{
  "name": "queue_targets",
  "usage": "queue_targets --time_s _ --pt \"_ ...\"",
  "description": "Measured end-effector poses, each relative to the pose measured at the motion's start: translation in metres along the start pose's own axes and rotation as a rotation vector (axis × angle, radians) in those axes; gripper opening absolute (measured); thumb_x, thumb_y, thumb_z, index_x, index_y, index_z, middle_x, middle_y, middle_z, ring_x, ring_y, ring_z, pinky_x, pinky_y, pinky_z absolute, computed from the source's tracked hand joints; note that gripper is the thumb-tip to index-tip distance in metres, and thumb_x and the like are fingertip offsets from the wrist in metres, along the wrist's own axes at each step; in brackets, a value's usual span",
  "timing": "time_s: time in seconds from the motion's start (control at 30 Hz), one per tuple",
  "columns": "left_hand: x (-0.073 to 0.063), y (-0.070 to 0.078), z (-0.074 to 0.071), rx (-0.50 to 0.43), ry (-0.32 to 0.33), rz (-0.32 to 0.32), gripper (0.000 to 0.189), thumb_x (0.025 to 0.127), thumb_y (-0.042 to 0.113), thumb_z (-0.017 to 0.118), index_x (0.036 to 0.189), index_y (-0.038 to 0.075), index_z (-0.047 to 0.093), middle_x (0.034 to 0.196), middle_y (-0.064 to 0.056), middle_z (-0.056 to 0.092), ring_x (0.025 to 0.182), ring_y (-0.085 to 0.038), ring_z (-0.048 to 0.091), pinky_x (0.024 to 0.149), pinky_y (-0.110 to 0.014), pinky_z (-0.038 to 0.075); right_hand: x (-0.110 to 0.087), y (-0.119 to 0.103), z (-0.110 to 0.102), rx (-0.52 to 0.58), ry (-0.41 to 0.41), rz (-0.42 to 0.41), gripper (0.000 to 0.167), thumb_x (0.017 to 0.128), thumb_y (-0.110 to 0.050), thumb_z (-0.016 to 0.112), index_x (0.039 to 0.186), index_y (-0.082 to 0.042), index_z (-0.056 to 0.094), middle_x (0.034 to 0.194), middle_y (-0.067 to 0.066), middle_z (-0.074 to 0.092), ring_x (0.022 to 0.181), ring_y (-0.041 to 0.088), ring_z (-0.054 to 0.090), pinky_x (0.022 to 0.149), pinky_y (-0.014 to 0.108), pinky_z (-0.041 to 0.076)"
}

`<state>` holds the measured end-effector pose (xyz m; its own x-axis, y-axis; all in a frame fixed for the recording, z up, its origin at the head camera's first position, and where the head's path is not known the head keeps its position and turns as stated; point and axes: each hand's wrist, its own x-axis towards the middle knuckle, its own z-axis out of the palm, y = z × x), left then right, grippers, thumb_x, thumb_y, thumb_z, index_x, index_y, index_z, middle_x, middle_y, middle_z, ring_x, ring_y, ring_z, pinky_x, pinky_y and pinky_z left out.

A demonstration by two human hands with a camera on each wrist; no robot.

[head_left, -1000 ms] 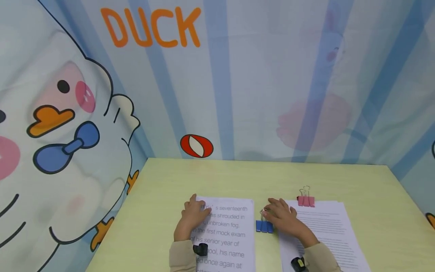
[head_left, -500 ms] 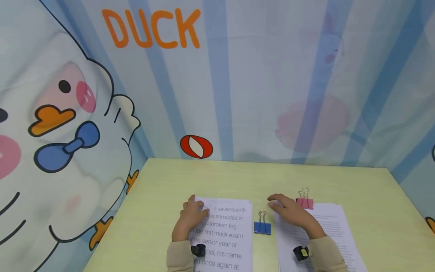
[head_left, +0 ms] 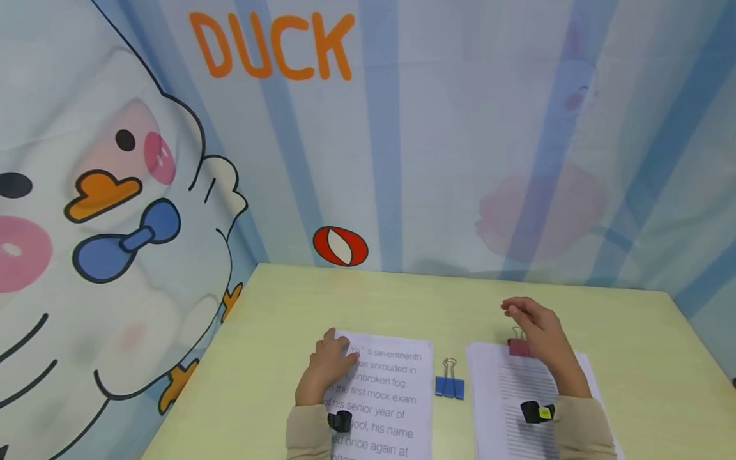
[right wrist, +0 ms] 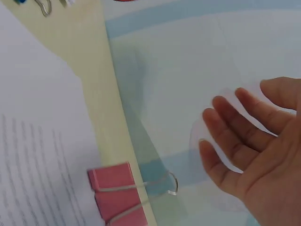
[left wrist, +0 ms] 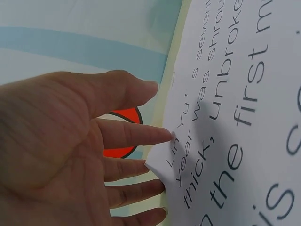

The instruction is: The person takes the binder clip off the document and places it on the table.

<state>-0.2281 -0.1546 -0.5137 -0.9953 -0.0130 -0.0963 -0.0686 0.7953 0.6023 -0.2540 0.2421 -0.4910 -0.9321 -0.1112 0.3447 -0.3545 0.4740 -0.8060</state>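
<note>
My left hand (head_left: pixel 330 363) rests at the top left corner of a sheet with large print (head_left: pixel 391 396). In the left wrist view its fingers are nearly straight along the paper's edge, and the sheet's corner (left wrist: pixel 159 165) is slightly lifted by the fingertips. My right hand (head_left: pixel 543 329) is raised over the top of the stack with small print (head_left: pixel 489 396), fingers loosely bent and holding nothing. A pink binder clip (right wrist: pixel 117 190) grips that stack's top edge below the hand, partly covered by it in the head view.
A blue binder clip (head_left: pixel 450 388) lies on the pale yellow table (head_left: pixel 431 300) between the two papers, its wire handles pointing away from me. Behind the table's far edge hangs a printed curtain (head_left: pixel 437 160) with a duck drawing.
My right hand has moved away from the blue clip, rightward and up to above the pink clip. The left hand keeps its place at the sheet's corner. The head view has shifted slightly.
</note>
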Motion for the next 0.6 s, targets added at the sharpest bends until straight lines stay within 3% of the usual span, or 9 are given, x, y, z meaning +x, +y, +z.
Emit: queue_targets --time_s 0.1,0.17,0.3,0.4,0.47,0.6 --pt "-0.001 0.001 0.0 -0.006 -0.003 0.001 0.045 0.094 0.02 0.069 0.13 -0.006 0.062 0.155 -0.03 0.033 0.135 -0.053 0.038 0.102 -0.069 0.035 -0.003 0.006 -0.007 0.052 0.09 0.007 0.025 0.105 -0.007 0.052 0.122 0.008 0.063 0.113 0.019 0.068 0.098 -0.006 0.057 0.083 0.008 0.043" --pt "-0.001 0.001 0.0 0.001 0.0 0.007 0.045 0.094 0.019 0.069 0.13 -0.006 0.061 0.154 -0.03 0.033 0.135 -0.053 0.038 0.102 -0.069 0.035 -0.004 0.011 -0.01 0.026 0.115 0.034 0.026 0.106 -0.009 0.052 0.123 0.009 0.063 0.114 0.021 0.067 0.099 -0.005 0.056 0.084 0.009 0.042" --pt "-0.001 0.001 -0.002 0.012 0.011 0.006 0.049 0.094 0.019 0.069 0.135 -0.006 0.057 0.154 -0.031 0.033 0.135 -0.053 0.038 0.103 -0.069 0.035 -0.007 0.02 -0.013 -0.041 0.063 0.137 0.036 0.108 -0.016 0.05 0.131 0.01 0.055 0.129 0.03 0.058 0.121 0.027 0.053 0.099 0.035 0.044" --pt "0.0 0.002 -0.003 0.0 0.009 -0.001 0.052 0.095 0.019 0.068 0.138 -0.006 0.053 0.154 -0.031 0.032 0.135 -0.052 0.038 0.103 -0.067 0.036 -0.008 0.026 -0.014 -0.06 -0.005 0.208 0.043 0.108 -0.021 0.048 0.136 0.012 0.048 0.138 0.035 0.048 0.133 0.049 0.04 0.104 0.061 0.036" --pt "0.0 0.002 -0.005 -0.009 0.013 0.004 0.053 0.094 0.018 0.069 0.138 -0.007 0.051 0.153 -0.032 0.032 0.134 -0.052 0.04 0.102 -0.067 0.037 -0.009 0.029 -0.015 -0.052 -0.033 0.234 0.046 0.108 -0.022 0.048 0.138 0.012 0.046 0.14 0.037 0.046 0.135 0.053 0.035 0.106 0.067 0.03" --pt "0.0 0.004 -0.008 0.02 0.042 0.009 0.056 0.093 0.018 0.07 0.138 -0.008 0.049 0.151 -0.033 0.033 0.131 -0.052 0.042 0.1 -0.068 0.037 -0.01 0.034 -0.016 -0.05 -0.054 0.246 0.048 0.109 -0.024 0.046 0.138 0.013 0.045 0.137 0.037 0.048 0.132 0.052 0.039 0.105 0.067 0.03"
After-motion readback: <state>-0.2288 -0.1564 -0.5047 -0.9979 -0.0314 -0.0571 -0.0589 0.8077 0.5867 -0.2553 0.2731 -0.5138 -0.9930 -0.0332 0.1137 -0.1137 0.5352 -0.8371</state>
